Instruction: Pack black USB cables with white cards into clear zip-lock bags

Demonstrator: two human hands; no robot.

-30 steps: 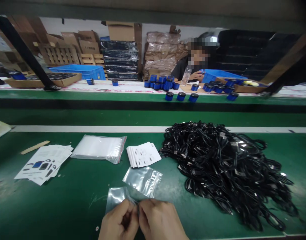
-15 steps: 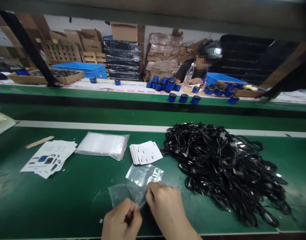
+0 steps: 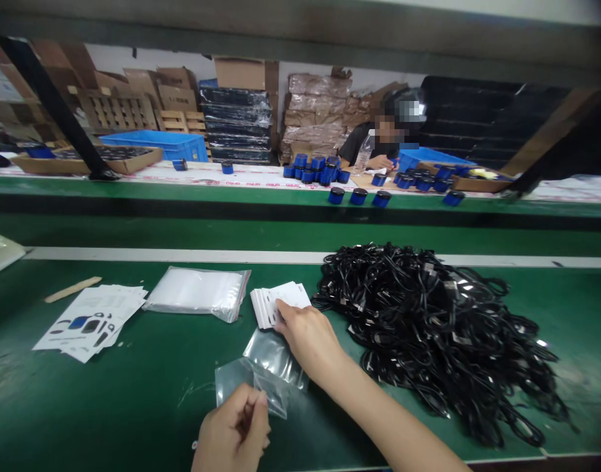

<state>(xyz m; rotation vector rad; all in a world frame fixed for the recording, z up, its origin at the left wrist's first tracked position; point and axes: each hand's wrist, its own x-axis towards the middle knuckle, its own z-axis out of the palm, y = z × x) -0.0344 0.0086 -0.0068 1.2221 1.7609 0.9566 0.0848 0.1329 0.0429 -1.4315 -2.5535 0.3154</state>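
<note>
A: Two bare hands, yours. Landmark's the card stack. Left to right: how's stuff handle?

B: Left of the stack and nearer you, your left hand has thumb and fingers pinched on a clear bag. Probably featherlight, limp, slippery; best held by an edge. Just nearer you than the stack, a loose bag, partly behind your right hand, likely feels the same. Your right fingertips sit on the stack; can't tell if they're clamped on a card. Cards look light, stiffish, apt to slide; take one by its edge.

A: Pointing?

B: Your held bag spreads away and leftward from your fingers; long axis unclear. Stack's print up, fanned leftward, slightly turned; your hand hides its long axis. Right of it: black cable pile.
</note>
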